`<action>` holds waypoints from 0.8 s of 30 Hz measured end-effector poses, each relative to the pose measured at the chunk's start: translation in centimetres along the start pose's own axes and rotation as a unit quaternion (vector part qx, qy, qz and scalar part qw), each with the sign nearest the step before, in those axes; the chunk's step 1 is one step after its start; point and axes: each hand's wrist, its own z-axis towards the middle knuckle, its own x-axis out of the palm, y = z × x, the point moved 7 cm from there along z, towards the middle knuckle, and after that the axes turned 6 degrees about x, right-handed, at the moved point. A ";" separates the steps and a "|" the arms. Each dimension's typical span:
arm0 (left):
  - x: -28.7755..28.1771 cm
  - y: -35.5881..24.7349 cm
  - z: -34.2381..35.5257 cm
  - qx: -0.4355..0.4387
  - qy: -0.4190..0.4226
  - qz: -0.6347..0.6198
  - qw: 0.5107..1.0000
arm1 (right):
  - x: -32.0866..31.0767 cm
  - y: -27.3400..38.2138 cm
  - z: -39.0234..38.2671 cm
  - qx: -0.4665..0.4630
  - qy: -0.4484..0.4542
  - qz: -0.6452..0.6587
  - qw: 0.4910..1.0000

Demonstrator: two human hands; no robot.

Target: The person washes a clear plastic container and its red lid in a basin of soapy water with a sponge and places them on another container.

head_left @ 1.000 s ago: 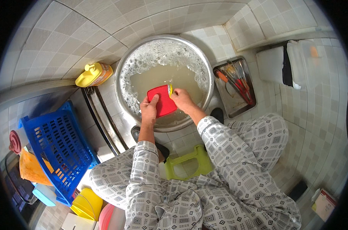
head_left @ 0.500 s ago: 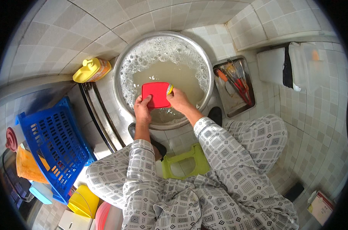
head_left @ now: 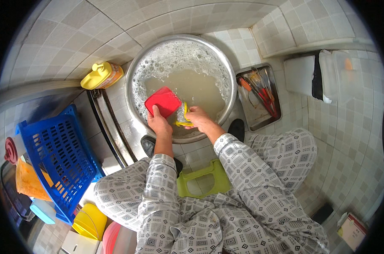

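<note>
A wide metal basin [head_left: 129,80] of cloudy, sudsy water stands in front of me. Over its near side, my left hand [head_left: 160,125] grips a red rounded-square lid or shallow container [head_left: 163,101] by its lower edge, thumb on the face toward me. Just right of it, my right hand [head_left: 200,119] pinches a silvery scrubbing pad with yellow edging [head_left: 181,116]. A small gap shows between pad and red piece. White foam rings the far side of the water.
Left of the basin are a yellow pump bottle [head_left: 101,76], a metal rail [head_left: 112,127] and a blue slatted basket [head_left: 63,156]. To the right lies a metal tray [head_left: 255,120] with several utensils. A green stool [head_left: 209,174] stands between my legs.
My left hand has tilted the red piece and shifted it left. My right hand has drawn the scrubbing pad off it, so more of the pad shows, lower down.
</note>
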 end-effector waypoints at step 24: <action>2.5 -0.4 -4.3 -0.189 0.245 -0.158 0.938 | 9.0 6.4 -8.6 -0.463 -0.086 -0.503 0.725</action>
